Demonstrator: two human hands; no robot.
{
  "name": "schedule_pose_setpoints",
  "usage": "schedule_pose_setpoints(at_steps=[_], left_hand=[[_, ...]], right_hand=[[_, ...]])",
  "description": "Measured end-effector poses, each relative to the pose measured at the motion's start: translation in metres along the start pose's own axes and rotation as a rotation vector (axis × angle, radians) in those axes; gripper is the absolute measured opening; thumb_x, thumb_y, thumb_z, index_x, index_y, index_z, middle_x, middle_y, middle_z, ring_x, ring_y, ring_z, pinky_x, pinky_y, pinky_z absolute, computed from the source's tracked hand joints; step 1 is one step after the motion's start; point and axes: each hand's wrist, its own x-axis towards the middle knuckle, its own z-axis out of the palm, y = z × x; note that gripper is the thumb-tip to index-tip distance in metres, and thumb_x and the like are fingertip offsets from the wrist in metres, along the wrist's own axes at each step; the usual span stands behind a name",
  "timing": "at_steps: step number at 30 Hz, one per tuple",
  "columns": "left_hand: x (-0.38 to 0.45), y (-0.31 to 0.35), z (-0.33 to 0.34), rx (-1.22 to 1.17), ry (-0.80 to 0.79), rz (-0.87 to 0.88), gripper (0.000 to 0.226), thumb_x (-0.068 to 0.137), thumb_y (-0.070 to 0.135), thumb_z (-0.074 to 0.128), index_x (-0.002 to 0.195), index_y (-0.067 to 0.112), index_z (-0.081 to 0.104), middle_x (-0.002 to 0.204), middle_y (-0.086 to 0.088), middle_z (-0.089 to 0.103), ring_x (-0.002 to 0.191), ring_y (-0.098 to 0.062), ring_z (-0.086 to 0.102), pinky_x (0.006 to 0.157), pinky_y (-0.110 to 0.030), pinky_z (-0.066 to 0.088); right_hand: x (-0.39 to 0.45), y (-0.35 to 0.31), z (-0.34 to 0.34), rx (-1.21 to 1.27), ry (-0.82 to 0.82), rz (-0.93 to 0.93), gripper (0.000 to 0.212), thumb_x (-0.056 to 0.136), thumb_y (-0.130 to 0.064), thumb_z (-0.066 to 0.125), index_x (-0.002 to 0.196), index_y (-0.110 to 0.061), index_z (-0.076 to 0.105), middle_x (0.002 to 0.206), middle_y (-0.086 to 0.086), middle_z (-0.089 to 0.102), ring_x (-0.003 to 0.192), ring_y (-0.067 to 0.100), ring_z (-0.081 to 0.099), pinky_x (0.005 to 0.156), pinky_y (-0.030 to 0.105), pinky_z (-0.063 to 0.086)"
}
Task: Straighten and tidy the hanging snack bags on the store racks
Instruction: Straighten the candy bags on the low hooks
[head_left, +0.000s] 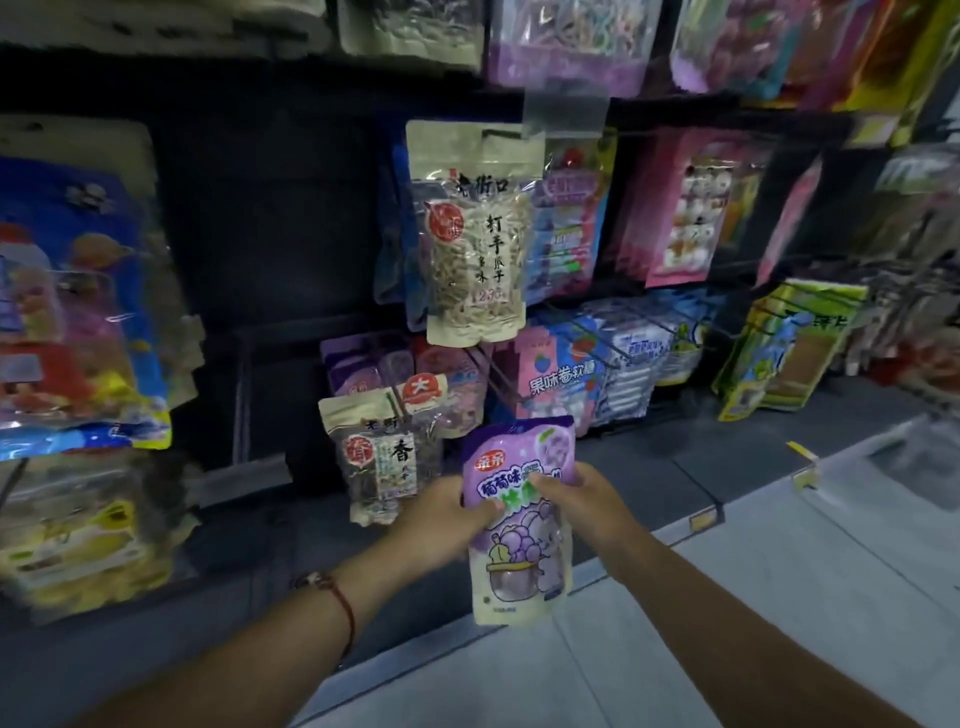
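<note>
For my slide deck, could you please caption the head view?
Both hands, left hand and right hand, hold a purple grape snack bag before hanging snack racks.

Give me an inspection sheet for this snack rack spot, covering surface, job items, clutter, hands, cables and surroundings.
Surface: dark rack back panel with wire hooks; pale floor below.
Job's things: purple grape snack bag held off the rack in both hands; beige seed bag hanging upright above; smaller seed bag hanging lower left, slightly tilted.
Clutter: blue roll-candy bags crowded on the low hooks; green pack leaning.
Grippers: left hand grips the purple bag's left edge; right hand grips its right edge.
Cables: nothing seen.
Surroundings: pink bags to the right, blurred colourful bags to the left.
</note>
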Motion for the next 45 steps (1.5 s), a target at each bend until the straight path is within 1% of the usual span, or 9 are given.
schedule_pose_setpoints(at_steps=[3,11,15,18,25,32,37,42,45], left_hand=[[0.037,-0.014,0.010,-0.065,0.104,-0.046,0.016,0.092,0.035,0.062,0.094,0.021,0.069,0.085,0.004,0.075,0.074,-0.013,0.071,0.071,-0.044,0.060],[0.085,-0.039,0.012,-0.075,0.166,-0.072,0.017,0.092,0.041,0.060,0.093,0.025,0.068,0.081,0.005,0.074,0.073,-0.013,0.071,0.076,-0.047,0.059],[0.101,-0.041,0.018,-0.074,0.201,-0.098,0.017,0.093,0.040,0.059,0.090,0.025,0.066,0.080,0.005,0.074,0.073,-0.015,0.071,0.074,-0.049,0.059],[0.114,-0.045,0.017,-0.099,0.240,-0.105,0.016,0.093,0.037,0.058,0.088,0.024,0.067,0.078,0.004,0.074,0.072,-0.017,0.071,0.073,-0.049,0.059],[0.128,-0.054,0.008,0.123,0.347,-0.106,0.023,0.095,0.043,0.052,0.098,0.023,0.063,0.092,0.005,0.069,0.080,-0.013,0.063,0.071,-0.030,0.052],[0.120,-0.050,-0.001,0.238,0.332,-0.121,0.030,0.093,0.049,0.052,0.117,0.030,0.052,0.098,0.008,0.066,0.088,-0.019,0.063,0.077,-0.035,0.052],[0.091,-0.043,-0.014,0.372,0.253,-0.087,0.067,0.087,0.055,0.051,0.146,0.039,0.025,0.139,0.002,0.053,0.114,-0.027,0.059,0.092,-0.043,0.051],[0.043,-0.040,-0.022,0.739,0.143,-0.128,0.082,0.093,0.052,0.050,0.154,0.029,0.002,0.159,-0.012,0.017,0.143,-0.034,0.023,0.113,-0.048,0.029],[0.013,-0.042,-0.029,0.875,0.106,-0.159,0.081,0.095,0.054,0.046,0.156,0.028,-0.001,0.163,-0.014,-0.003,0.148,-0.035,0.005,0.118,-0.048,0.016]], right_hand=[[0.034,0.001,0.002,0.081,0.007,0.018,0.036,0.079,-0.039,0.073,0.099,-0.008,0.070,0.094,0.013,0.074,0.088,0.027,0.072,0.087,0.053,0.055],[0.089,0.006,0.010,0.169,0.027,0.054,0.061,0.073,-0.034,0.077,0.108,0.010,0.053,0.096,0.023,0.071,0.090,0.038,0.070,0.085,0.055,0.055],[0.107,0.006,0.007,0.130,0.066,0.040,0.034,0.080,-0.025,0.077,0.082,-0.002,0.052,0.079,0.017,0.067,0.074,0.031,0.068,0.080,0.050,0.055],[0.118,0.006,0.011,0.101,0.090,0.004,0.042,0.081,-0.030,0.075,0.095,0.005,0.055,0.094,0.024,0.068,0.085,0.036,0.069,0.078,0.048,0.056],[0.133,0.005,0.029,0.013,0.136,-0.027,0.032,0.083,-0.037,0.069,0.103,-0.014,0.057,0.093,0.002,0.064,0.090,0.022,0.064,0.081,0.041,0.053],[0.118,-0.002,0.022,-0.101,0.143,-0.050,0.020,0.090,-0.031,0.064,0.098,-0.017,0.052,0.080,-0.004,0.060,0.077,0.016,0.061,0.060,0.027,0.042],[0.095,-0.011,0.009,-0.216,0.110,-0.072,0.079,0.089,-0.034,0.065,0.153,-0.012,0.023,0.146,0.005,0.045,0.130,0.026,0.046,0.098,0.034,0.040],[0.049,-0.018,0.007,-0.410,0.066,-0.179,0.057,0.087,-0.027,0.069,0.137,-0.017,0.043,0.134,0.005,0.054,0.126,0.029,0.049,0.098,0.040,0.044],[0.016,-0.022,0.012,-0.651,-0.004,-0.207,0.071,0.090,-0.032,0.066,0.148,-0.012,0.030,0.148,0.008,0.040,0.138,0.027,0.034,0.109,0.041,0.035]])
